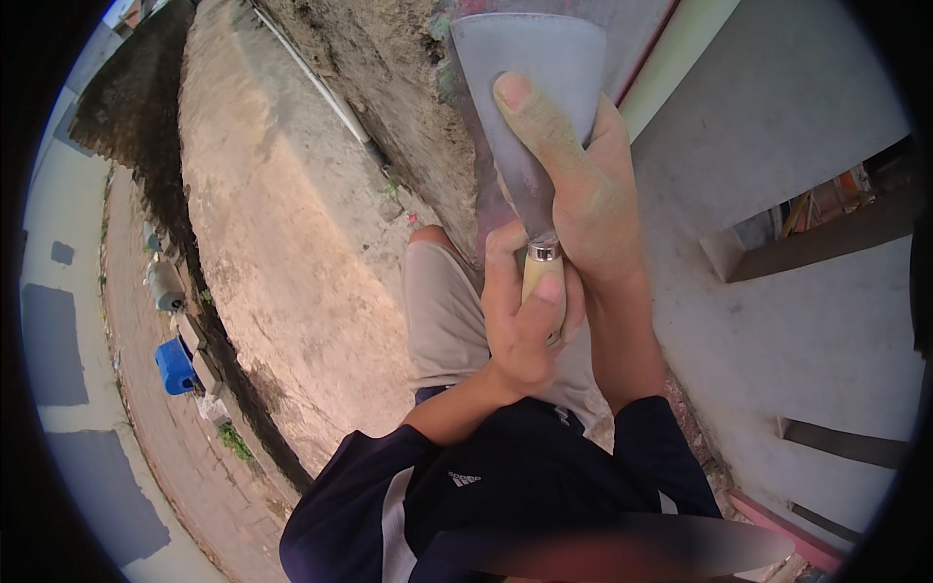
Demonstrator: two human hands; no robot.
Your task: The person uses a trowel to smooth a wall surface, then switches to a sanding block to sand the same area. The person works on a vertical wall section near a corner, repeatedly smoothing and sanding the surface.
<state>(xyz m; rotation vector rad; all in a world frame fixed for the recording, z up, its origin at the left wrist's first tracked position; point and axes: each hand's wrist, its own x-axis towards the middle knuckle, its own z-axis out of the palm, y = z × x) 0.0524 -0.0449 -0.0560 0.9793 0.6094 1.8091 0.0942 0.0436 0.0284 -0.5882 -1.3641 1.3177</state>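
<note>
A putty knife (535, 53) with a wide grey metal blade, a shiny collar and a pale handle points away from me in front of my body. My left hand (517, 335) is wrapped round the handle, its thumb lying along the near side. Higher up, my right hand (601, 199) grips the blade, with the thumb pressed flat on its face and the fingers mostly hidden behind it. Pale dust coats the right thumb and wrist.
A rough wall base (389, 87) and a pale pipe (321, 83) lie ahead, beside a concrete floor (262, 233). On the right rises a grey wall (777, 340) with slot openings. A blue container (176, 366) stands lower left, past a ledge.
</note>
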